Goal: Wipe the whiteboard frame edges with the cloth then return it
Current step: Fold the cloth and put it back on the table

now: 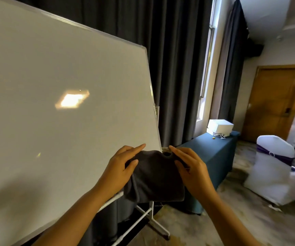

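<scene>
A large whiteboard (58, 96) on a stand fills the left of the view, with a thin silver frame edge (151, 96) down its right side. A dark grey cloth (156, 178) is draped over the board's lower right corner. My left hand (121, 167) grips the cloth's left side, thumb on top. My right hand (191, 167) holds its right side, fingers stretched along the top fold. The corner of the frame under the cloth is hidden.
Dark curtains (175, 68) hang behind the board. A table with a blue cover (214, 157) carries a white box (220, 127). A chair in a white cover (274, 171) stands right, before a wooden door (274, 103). White stand legs (152, 221) spread on the carpet below.
</scene>
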